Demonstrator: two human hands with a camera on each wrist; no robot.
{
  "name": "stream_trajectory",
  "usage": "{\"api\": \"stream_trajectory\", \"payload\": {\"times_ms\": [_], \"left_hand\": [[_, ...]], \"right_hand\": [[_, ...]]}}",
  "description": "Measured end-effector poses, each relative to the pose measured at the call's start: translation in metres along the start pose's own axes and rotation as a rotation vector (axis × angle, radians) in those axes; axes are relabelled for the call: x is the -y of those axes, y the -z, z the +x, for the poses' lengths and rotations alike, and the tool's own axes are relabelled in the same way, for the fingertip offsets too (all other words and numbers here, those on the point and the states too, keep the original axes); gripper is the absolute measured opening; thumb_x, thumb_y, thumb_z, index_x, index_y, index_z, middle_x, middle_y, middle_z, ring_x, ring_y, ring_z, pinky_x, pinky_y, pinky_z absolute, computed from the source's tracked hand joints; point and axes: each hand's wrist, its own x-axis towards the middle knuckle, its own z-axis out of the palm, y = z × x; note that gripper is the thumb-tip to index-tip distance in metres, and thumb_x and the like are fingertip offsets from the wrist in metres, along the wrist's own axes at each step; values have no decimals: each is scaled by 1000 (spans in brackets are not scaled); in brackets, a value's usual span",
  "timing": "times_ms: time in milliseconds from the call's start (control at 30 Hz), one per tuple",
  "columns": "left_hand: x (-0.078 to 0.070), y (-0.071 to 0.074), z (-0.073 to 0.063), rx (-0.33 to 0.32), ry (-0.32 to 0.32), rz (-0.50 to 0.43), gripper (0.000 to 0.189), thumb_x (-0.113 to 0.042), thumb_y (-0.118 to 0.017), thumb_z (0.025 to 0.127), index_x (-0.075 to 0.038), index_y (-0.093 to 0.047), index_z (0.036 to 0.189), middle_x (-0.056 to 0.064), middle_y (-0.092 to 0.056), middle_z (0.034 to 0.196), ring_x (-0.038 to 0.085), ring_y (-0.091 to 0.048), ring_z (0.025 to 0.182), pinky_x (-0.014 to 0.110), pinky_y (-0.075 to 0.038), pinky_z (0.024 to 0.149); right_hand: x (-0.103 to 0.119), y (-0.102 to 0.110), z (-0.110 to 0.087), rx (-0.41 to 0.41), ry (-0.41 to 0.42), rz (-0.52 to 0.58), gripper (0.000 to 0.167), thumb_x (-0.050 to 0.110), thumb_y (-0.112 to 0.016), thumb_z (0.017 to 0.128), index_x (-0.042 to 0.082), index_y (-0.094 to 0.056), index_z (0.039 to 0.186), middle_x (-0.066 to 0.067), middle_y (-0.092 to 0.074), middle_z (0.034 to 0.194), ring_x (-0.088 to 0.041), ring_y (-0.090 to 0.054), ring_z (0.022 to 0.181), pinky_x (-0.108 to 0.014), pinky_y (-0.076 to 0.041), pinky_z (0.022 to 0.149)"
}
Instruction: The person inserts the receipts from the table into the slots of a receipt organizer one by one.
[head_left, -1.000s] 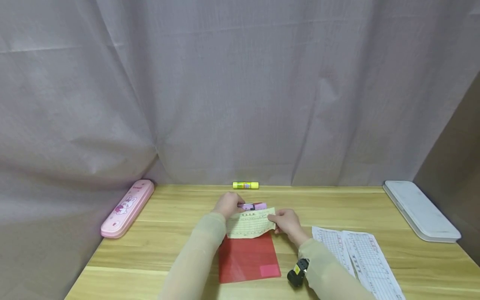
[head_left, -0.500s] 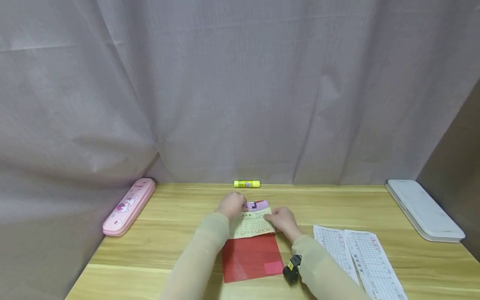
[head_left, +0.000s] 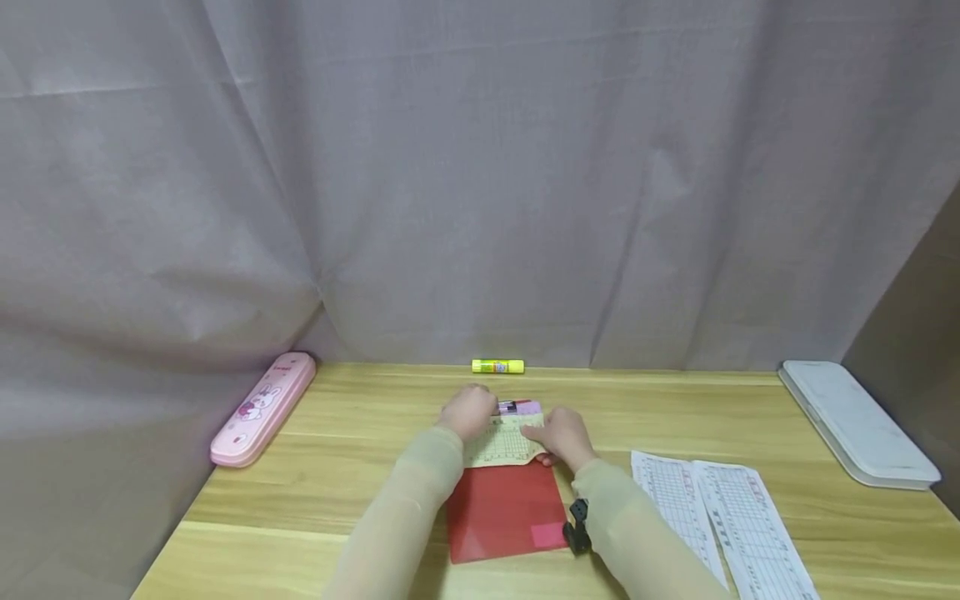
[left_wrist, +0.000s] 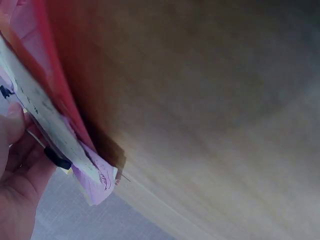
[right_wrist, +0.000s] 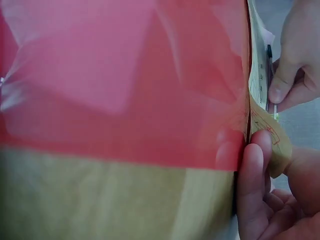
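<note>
A red translucent plastic folder (head_left: 504, 512) lies on the table, with a pale yellow printed form (head_left: 501, 442) across its upper part. Beyond the form shows the end of a purple paper (head_left: 529, 407). My left hand (head_left: 469, 412) is at the far edge of the papers; its thumb and fingers pinch the metal part of a black-and-silver clip (left_wrist: 57, 159). The right hand (head_left: 566, 437) pinches the form's right edge, thumb on top, fingers beside the folder (right_wrist: 125, 85). From the right wrist, the clip's dark end (right_wrist: 270, 51) and the left hand (right_wrist: 295, 65) appear beyond the papers.
A yellow glue stick (head_left: 498, 366) lies at the back edge. Two white printed sheets (head_left: 753, 517) lie at the right, near my right forearm. A pink pencil case (head_left: 264, 408) stands far left, a white case (head_left: 858, 423) far right. A grey curtain (head_left: 480, 183) hangs behind.
The right hand has moved slightly left and inward along the form's edge. The left hand stays at the clip, whose black part now shows more plainly. The view has shifted a little.
</note>
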Motion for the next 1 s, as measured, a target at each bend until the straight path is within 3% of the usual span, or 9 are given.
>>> {"api": "stream_trajectory", "payload": {"times_ms": [233,433,767,1000], "left_hand": [[1,3,0,36,72,-89,17,-6,-62,89,-19,-73,93,-3,-67,95,14,-62,90,30,-54,81],[2,3,-2,13,58,-92,19,-5,-60,88,-18,-73,95,-2,-68,97,15,-63,93,30,-53,84],[-2,4,-2,4,39,-80,10,-19,-66,89,-18,-73,96,-1,-68,98,16,-63,95,31,-54,85],[-2,4,-2,-10,18,-75,5,-18,-70,85,-16,-73,88,-1,-66,91,14,-63,88,26,-54,80]], "right_hand": [[5,0,2,40,-52,9,36,23,-75,81,8,-47,64,-4,-52,57,-9,-52,38,-20,-47,38],[3,-1,4,47,-67,41,37,25,-73,83,7,-48,63,-5,-54,51,-10,-53,37,-22,-48,38],[3,0,7,34,-100,29,36,32,-71,85,3,-57,69,-4,-56,46,-10,-51,34,-23,-47,36],[1,-1,8,29,-86,55,38,33,-72,84,2,-59,68,-7,-58,47,-11,-53,34,-25,-48,36]]}}
